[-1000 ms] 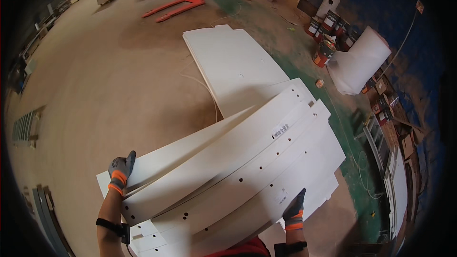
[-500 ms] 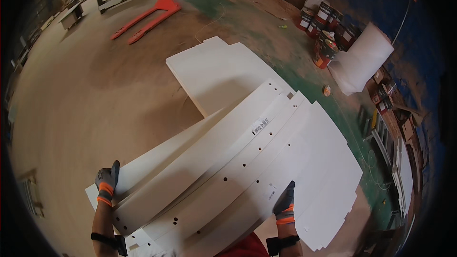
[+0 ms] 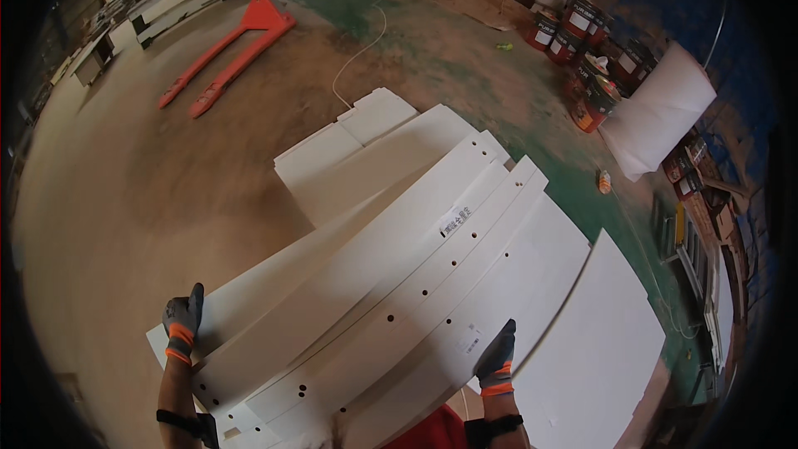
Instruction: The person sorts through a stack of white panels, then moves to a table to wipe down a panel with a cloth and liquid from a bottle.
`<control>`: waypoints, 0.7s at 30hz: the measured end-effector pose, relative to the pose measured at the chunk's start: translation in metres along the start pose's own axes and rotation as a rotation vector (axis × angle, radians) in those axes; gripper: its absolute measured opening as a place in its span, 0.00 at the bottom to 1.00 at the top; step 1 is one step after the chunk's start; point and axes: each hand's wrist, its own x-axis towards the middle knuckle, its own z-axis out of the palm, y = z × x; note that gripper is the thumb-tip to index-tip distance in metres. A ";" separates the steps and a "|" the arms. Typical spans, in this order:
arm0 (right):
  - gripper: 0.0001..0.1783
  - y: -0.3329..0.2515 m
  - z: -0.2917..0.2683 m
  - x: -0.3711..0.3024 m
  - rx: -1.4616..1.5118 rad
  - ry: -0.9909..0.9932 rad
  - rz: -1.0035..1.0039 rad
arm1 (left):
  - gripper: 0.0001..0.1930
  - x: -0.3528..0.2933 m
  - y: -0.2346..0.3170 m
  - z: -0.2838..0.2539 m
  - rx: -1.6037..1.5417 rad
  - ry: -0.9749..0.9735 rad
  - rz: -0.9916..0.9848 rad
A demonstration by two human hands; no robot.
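Observation:
Several long white panels point(image 3: 332, 295) with drilled dark holes, fanned over one another, slant across the space in front of me. At their left edge my left hand point(image 3: 183, 320), in a dark grey glove with an orange cuff, is closed on the panels with its thumb upright; the fingers beneath are hidden. My right hand point(image 3: 496, 357), gloved alike, grips their near right edge, its fingers partly hidden below. Printed labels point(image 3: 455, 221) are stuck on the panels. Beyond and to the right, more white boards point(image 3: 603, 349) lie stacked low, partly covered by the held panels.
A red pallet truck point(image 3: 229, 54) stands at the far left. Dark and red cans point(image 3: 573, 29), a large white roll point(image 3: 665, 112) and a small bottle point(image 3: 604, 182) are at the far right. A ladder point(image 3: 690, 245) leans by the right side. A thin cable point(image 3: 362, 51) trails over the floor.
My view has shifted, so the pallet truck sits lower left and the cans farther right. Both hands keep their grip, and the panels moved with me over the lower boards.

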 end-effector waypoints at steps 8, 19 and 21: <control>0.39 -0.007 -0.001 0.013 -0.038 0.143 0.102 | 0.39 0.017 0.010 0.000 -0.041 -0.055 -0.036; 0.34 -0.027 0.035 0.030 -0.037 0.366 0.319 | 0.42 0.038 0.000 0.037 -0.123 -0.131 -0.118; 0.35 -0.026 0.046 0.030 -0.060 0.341 0.323 | 0.41 0.040 -0.017 0.040 -0.090 -0.168 -0.144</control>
